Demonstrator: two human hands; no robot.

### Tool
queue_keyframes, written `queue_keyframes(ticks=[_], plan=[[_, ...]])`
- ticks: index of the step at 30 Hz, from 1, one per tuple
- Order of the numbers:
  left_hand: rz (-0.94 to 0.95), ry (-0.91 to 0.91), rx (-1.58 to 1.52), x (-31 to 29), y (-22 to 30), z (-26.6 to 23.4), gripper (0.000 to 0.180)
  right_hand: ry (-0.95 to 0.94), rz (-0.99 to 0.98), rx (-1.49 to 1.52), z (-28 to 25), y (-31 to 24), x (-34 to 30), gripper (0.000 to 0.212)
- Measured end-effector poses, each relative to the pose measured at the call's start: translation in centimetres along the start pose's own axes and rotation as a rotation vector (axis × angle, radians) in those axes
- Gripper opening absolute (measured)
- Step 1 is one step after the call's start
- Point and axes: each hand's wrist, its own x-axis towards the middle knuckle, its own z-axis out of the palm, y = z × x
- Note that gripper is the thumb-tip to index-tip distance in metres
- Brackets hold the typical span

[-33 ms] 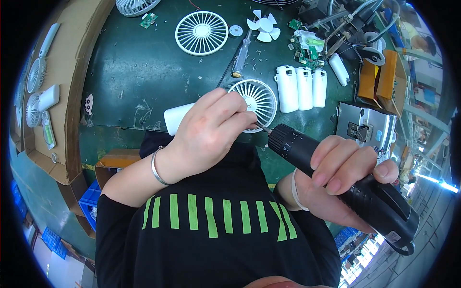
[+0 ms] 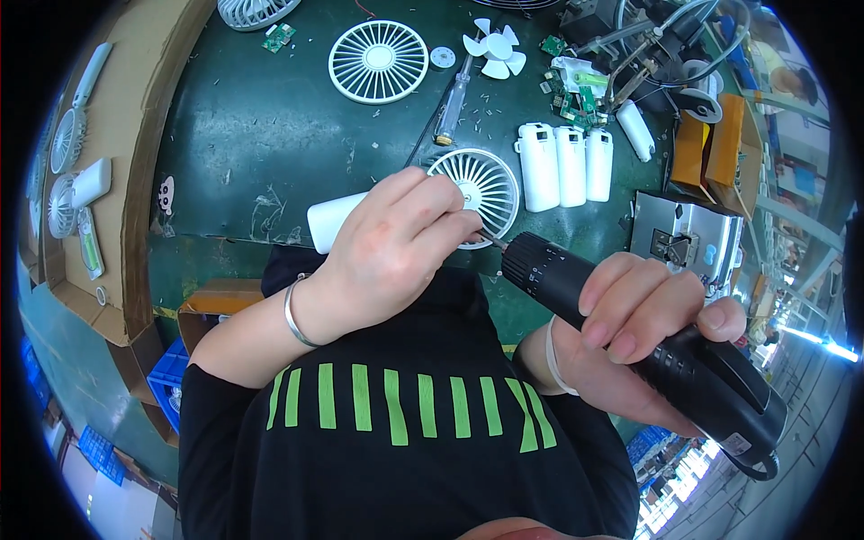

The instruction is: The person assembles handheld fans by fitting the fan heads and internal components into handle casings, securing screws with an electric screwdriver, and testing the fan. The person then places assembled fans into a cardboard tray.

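My left hand (image 2: 396, 247) grips a white handheld fan (image 2: 481, 184), fingers wrapped over its handle and the edge of its round grille. A metal bangle sits on that wrist. My right hand (image 2: 643, 328) holds a black electric screwdriver (image 2: 630, 333); its bit tip touches the fan beside my left fingers. Both are held above the near edge of the green workbench (image 2: 261, 135).
On the bench lie a loose white fan grille (image 2: 378, 61), a white fan blade (image 2: 495, 45), a hand screwdriver (image 2: 450, 103), three white fan handles (image 2: 567, 164), small circuit boards (image 2: 567, 90) and a metal fixture (image 2: 688, 238). A cardboard box with finished fans (image 2: 76, 189) stands left.
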Motion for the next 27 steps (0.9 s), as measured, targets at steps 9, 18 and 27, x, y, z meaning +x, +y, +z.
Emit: queue_keyframes(ticks=[9, 18, 27], plan=[[-0.170, -0.079, 0.120, -0.6, 0.2, -0.8, 0.044, 0.042, -0.032, -0.065, -0.8, 2.6, 0.7, 0.089], [-0.177, -0.257, 0.322, -0.9, 0.3, -0.4, 0.048, 0.070, 0.053, -0.065, -0.9, 6.3, 1.8, 0.106], [-0.180, -0.265, 0.296, -0.8, 0.1, -0.4, 0.048, 0.081, 0.048, -0.077, -0.7, 7.9, 2.0, 0.106]])
